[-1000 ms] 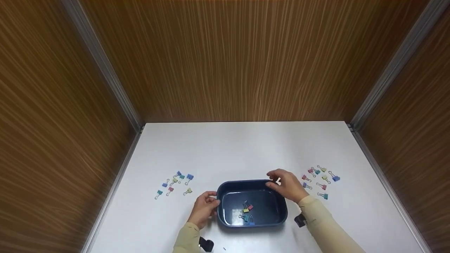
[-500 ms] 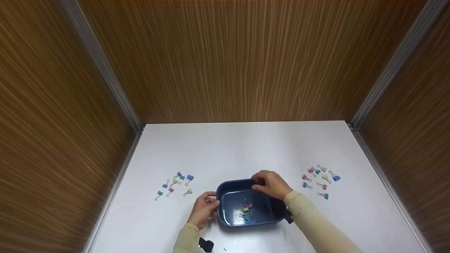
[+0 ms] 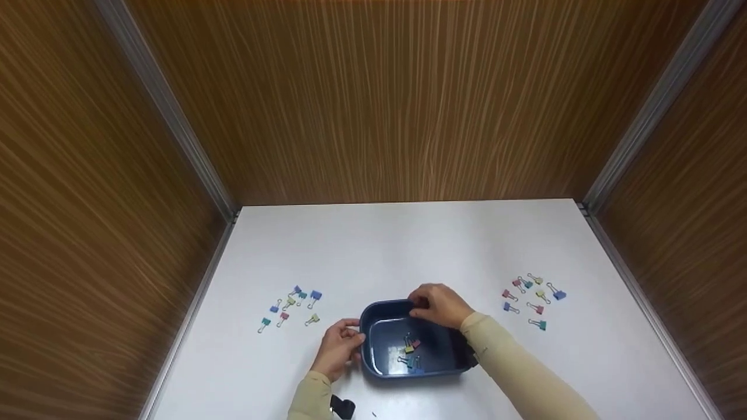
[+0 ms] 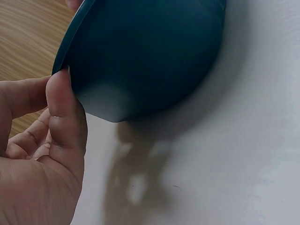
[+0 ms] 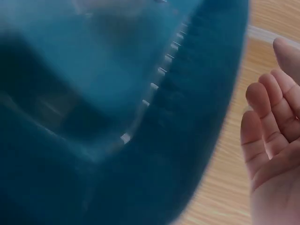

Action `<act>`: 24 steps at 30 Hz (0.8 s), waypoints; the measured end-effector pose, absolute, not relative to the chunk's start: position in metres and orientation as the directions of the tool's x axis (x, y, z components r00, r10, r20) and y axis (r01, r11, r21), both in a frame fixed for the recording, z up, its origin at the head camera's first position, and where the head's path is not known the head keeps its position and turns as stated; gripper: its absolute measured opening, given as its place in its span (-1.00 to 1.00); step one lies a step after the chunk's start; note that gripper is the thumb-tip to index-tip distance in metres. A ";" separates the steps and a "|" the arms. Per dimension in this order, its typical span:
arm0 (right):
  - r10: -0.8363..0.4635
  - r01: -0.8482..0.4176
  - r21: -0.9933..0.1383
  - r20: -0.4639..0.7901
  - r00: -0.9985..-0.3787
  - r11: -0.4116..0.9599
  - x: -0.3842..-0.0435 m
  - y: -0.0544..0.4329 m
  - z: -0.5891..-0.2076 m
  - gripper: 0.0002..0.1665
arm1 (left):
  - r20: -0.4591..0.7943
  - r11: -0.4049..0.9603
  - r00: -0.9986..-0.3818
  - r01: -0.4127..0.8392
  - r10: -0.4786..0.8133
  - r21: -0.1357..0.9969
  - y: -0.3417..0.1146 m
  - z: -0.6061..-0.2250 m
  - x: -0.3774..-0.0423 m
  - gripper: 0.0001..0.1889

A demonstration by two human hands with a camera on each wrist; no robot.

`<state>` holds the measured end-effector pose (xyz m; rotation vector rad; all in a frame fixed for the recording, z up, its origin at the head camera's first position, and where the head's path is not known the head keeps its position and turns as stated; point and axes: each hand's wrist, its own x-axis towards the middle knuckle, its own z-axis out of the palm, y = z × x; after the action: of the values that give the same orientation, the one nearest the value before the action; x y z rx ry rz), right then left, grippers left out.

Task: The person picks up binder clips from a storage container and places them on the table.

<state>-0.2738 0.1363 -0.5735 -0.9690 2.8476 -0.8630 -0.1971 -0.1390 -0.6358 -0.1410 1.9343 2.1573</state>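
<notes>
A dark blue rectangular tub [image 3: 388, 372] stands on the white table with several binder clips [image 3: 410, 345] inside, in pink, yellow, green and blue. My left hand [image 3: 338, 350] pinches its left rim; in the left wrist view the thumb [image 4: 65, 108] presses the wall just below the edge. My right hand [image 3: 440, 306] is over the far rim with its forearm across the tub's right end. In the right wrist view, the right hand's fingers [image 5: 262, 117] are loosely bent beside the rim, and nothing shows between them. Its contact with the rim is unclear.
Several coloured binder clips [image 3: 315, 296] lie scattered left of the tub, and another loose group [image 3: 538, 309] lies to the right. Wood-grain panels [image 3: 397, 105] enclose the table [image 3: 373, 245] at the back and both sides.
My right hand has moved left along the tub's far rim, from its far right corner toward the middle, slowing lately. The left hand and the tub stay put.
</notes>
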 end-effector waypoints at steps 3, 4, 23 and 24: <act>-0.609 -0.600 -0.478 0.158 -0.777 0.641 -0.274 0.127 -0.582 -0.64 | -0.226 -0.093 -0.966 -0.238 0.121 0.967 -0.140 -0.635 -0.196 -0.58; -0.621 -0.615 -0.469 0.166 -0.766 0.634 -0.274 0.125 -0.585 -0.65 | -0.229 -0.091 -0.966 -0.241 0.123 0.966 -0.140 -0.634 -0.196 -0.57; -0.739 -0.691 -0.384 0.031 -0.673 0.613 -0.268 0.117 -0.626 -0.58 | -0.228 -0.034 -0.970 -0.232 0.088 0.972 -0.137 -0.629 -0.195 -0.63; -0.743 -0.693 -0.382 0.025 -0.669 0.611 -0.267 0.117 -0.626 -0.57 | -0.229 -0.032 -0.970 -0.233 0.086 0.972 -0.137 -0.630 -0.195 -0.64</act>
<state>-0.2674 0.1169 -0.6265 -1.2087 2.6960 -0.5511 -0.1949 -0.1370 -0.6296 -0.1566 2.0171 2.1038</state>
